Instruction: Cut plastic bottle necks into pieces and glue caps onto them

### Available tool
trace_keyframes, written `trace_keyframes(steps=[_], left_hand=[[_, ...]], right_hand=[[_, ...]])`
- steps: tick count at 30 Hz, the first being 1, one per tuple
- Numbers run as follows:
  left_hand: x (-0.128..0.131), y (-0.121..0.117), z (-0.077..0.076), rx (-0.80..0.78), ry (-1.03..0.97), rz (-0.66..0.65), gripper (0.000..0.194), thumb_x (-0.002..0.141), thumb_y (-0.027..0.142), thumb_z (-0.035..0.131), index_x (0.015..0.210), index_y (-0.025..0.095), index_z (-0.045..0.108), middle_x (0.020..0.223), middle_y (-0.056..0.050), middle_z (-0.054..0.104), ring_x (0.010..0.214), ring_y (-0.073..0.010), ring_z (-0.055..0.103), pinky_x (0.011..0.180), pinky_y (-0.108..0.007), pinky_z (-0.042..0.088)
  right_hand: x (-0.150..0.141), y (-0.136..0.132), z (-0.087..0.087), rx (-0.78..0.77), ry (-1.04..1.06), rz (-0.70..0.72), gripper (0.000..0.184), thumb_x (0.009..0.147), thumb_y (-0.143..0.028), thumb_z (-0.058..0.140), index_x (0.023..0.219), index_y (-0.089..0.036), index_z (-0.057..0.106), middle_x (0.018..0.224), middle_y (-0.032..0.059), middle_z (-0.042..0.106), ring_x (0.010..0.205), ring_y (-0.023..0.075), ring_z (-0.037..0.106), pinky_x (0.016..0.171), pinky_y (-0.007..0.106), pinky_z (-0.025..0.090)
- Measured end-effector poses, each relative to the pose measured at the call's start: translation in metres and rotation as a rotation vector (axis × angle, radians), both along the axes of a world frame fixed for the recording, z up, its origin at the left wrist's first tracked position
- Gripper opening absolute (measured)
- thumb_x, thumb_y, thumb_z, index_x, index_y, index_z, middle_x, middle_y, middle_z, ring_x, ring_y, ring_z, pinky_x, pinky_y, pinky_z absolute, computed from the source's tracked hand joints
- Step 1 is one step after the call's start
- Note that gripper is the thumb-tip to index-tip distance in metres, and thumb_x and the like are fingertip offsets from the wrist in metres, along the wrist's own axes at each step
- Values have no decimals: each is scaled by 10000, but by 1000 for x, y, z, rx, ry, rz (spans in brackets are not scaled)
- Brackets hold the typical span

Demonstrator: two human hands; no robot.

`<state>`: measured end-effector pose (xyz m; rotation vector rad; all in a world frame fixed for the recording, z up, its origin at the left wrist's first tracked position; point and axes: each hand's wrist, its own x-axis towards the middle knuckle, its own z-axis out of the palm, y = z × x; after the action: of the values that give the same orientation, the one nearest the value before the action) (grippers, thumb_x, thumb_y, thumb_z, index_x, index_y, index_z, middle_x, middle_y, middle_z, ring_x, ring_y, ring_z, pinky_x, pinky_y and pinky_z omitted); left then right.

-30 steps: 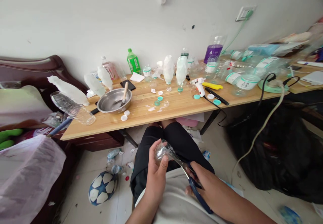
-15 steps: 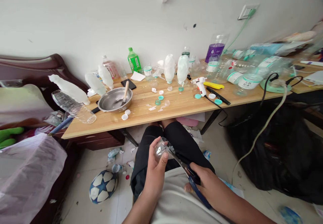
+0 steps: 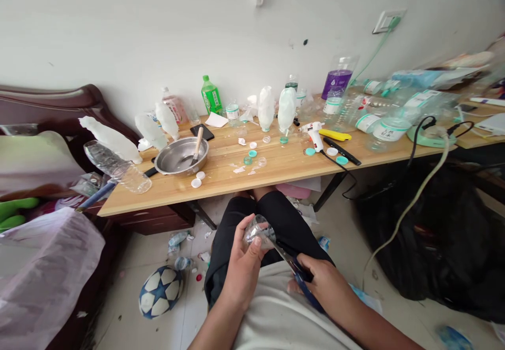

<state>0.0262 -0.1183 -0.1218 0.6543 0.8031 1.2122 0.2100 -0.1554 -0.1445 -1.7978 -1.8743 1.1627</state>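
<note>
Over my lap, my left hand [image 3: 245,266] is closed around a clear plastic bottle piece [image 3: 259,228], its thumb pressed on the near side. The round rim of the piece faces up and to the right. My right hand [image 3: 319,279] grips a pair of scissors [image 3: 303,282] with dark blue handles. Their blades point up and left and meet the right edge of the plastic piece. Whether the blade tips are inside or outside the piece I cannot tell.
On the wooden table [image 3: 221,181] ahead stand a metal bowl [image 3: 173,161] with a brush [image 3: 198,142], white-coated bottles [image 3: 265,109], a glue gun [image 3: 314,134] and a yellow cutter [image 3: 335,135]. Clear bottles [image 3: 389,128] lie at right. A ball [image 3: 161,292] rests on the floor.
The plastic piece has turned in my left hand, so more of its round rim shows. The scissors' handles have moved closer together, and the blades have shifted slightly right along its edge.
</note>
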Motion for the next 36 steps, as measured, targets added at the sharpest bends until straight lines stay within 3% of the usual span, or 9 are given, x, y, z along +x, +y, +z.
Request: trace_keyframes(steps=[4, 13, 16, 22, 32, 36], left_hand=[[0, -1, -4, 32, 70, 20, 447, 872, 348, 650, 1290, 283, 507, 1212, -82, 641, 1024, -204, 629, 895, -356, 504], [-1, -1, -5, -9, 71, 41, 427, 870, 406, 627, 1268, 294, 519, 1181, -64, 646, 987, -199, 641, 877, -358, 527], [-4, -2, -9, 6, 114, 25, 452, 875, 383, 630, 1298, 296, 495, 1220, -70, 636, 1005, -196, 637, 892, -344, 512], [-3, -6, -14, 41, 225, 31, 483, 872, 361, 645, 1323, 310, 481, 1285, -65, 618, 1152, -223, 590, 984, -354, 458], [4, -8, -9, 78, 363, 69, 468, 862, 370, 649, 1300, 299, 502, 1317, -60, 592, 1195, -234, 565, 997, -346, 456], [5, -8, -10, 85, 420, 102, 490, 857, 373, 651, 1311, 284, 487, 1335, -69, 575, 1209, -237, 556, 1014, -362, 448]], right_hand=[[3, 1, 14, -53, 156, 76, 180, 757, -247, 575, 747, -242, 395, 800, -11, 646, 797, 191, 611, 721, 271, 432], [11, 5, 27, -179, 328, 155, 110, 819, -253, 534, 802, -241, 426, 833, -21, 648, 872, 185, 635, 783, 265, 475], [14, 3, 32, -193, 288, 172, 137, 810, -282, 578, 874, -243, 463, 884, -18, 639, 874, 180, 611, 791, 265, 473], [10, 1, 27, -157, 313, 158, 177, 815, -332, 608, 870, -235, 470, 856, -29, 580, 775, 150, 556, 720, 248, 467], [-4, 2, 28, -123, 207, 63, 258, 831, -429, 600, 784, -225, 449, 780, -23, 582, 739, 162, 546, 669, 261, 424], [-9, 4, 21, -107, 158, 23, 299, 802, -473, 627, 759, -226, 465, 744, -20, 603, 693, 163, 537, 641, 266, 396]])
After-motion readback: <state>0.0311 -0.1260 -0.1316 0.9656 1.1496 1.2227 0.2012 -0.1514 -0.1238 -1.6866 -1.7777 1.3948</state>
